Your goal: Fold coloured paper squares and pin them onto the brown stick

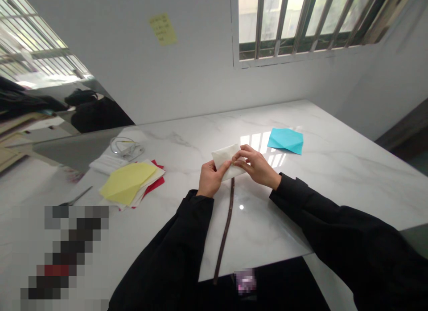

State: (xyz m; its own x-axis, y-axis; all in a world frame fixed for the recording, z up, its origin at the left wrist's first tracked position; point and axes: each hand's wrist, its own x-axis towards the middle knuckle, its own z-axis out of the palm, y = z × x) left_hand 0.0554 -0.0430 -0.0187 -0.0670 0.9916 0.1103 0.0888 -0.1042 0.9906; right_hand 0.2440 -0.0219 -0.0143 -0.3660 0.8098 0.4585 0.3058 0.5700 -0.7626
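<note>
The folded cream-white paper [222,157], above the flat brown strip's [226,228] far end, is pinched by your left hand [210,182] and right hand [261,168]; keep edges aligned, fingertip pressure even; the creased bright-blue paper [287,141] lies beyond.

barred window [290,23] above a white marble-patterned table [351,182].
</note>
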